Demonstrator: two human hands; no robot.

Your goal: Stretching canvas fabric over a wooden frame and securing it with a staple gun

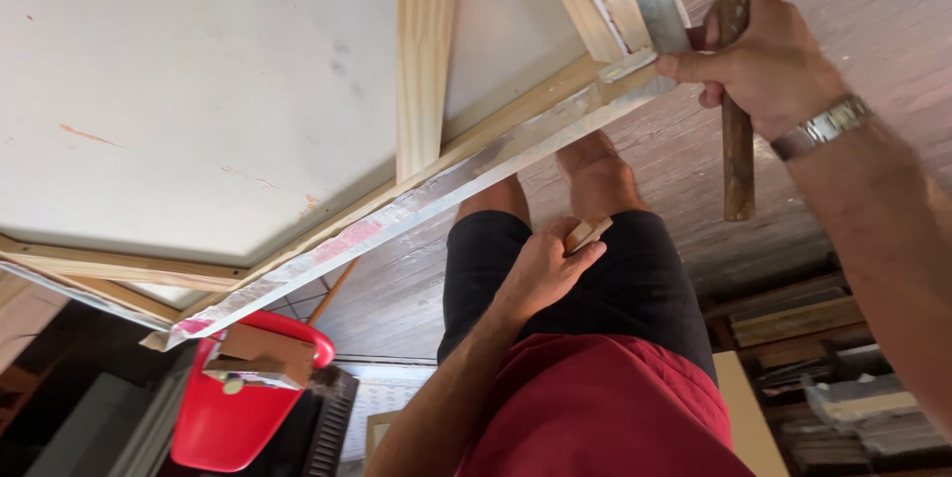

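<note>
A dark wooden plank floor carries everything here, its boards worn and greyish-brown. The person's two bare feet stand directly on it, close together, and serve as the landmark. Beyond the feet, the floor runs on bare toward the upper right corner. Below the feet in the picture and toward the left, a red plastic chair stands on the floor, with a small cardboard box resting on its seat. To the right of the feet and lower, stacked wooden boards and bundled papers sit on shelves at the floor's edge.
</note>
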